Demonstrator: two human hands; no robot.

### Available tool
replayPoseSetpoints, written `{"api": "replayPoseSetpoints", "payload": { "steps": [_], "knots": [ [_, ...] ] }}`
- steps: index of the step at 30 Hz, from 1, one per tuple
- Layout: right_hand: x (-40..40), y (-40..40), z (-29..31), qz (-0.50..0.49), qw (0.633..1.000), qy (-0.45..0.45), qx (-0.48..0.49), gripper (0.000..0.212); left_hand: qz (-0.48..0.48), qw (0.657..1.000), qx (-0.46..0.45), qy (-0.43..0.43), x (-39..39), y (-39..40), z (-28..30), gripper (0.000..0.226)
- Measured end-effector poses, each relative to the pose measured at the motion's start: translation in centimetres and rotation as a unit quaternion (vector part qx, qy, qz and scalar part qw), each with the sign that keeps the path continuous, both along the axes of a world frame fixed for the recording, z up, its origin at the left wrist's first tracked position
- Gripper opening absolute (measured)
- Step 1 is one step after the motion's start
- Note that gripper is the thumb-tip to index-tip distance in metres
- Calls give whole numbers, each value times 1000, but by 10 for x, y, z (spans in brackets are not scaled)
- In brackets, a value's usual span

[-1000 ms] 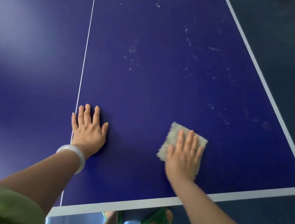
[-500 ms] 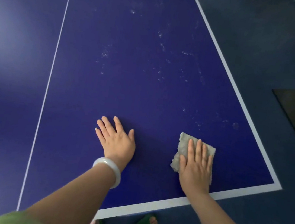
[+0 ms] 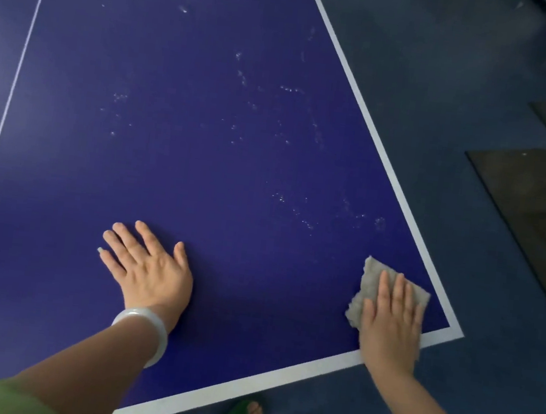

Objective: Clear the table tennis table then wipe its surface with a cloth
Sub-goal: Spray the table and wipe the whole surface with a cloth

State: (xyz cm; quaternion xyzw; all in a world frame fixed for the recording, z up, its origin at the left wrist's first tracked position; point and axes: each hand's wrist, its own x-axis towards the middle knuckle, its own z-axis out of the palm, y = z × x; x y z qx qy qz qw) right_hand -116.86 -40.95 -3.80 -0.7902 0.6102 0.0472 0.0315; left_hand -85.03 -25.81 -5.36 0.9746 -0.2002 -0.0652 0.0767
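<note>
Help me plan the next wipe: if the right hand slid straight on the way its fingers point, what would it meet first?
Nothing solid: the right hand, flat on the grey cloth, points up the dark blue table top. First come whitish specks; the white edge line looks farther.

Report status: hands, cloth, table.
Left hand flat on table. Right hand flat on cloth near right corner. White specks ahead, unwiped. Nothing in the way.

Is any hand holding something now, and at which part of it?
Nothing is gripped. The right hand presses flat, with straight fingers, on the near part of the grey cloth. The left hand rests flat on the table.
</note>
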Motion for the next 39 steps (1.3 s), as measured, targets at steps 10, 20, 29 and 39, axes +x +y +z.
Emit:
{"api": "replayPoseSetpoints", "payload": {
  "steps": [10, 20, 29, 39],
  "knots": [
    [-13, 12, 7, 224, 974, -1, 11, 57, 9, 1000, 1, -14, -1, -2, 1, 75],
    [12, -91, 13, -68, 996, 1, 61, 59, 14, 999, 20, -22, -2, -3, 2, 76],
    [102, -54, 7, 333, 941, -28, 59, 60, 18, 1000, 20, -15, -4, -4, 6, 76],
    [91, -167, 15, -46, 997, -20, 67, 60, 20, 999, 28, -17, -4, -4, 8, 77]
  ]
}}
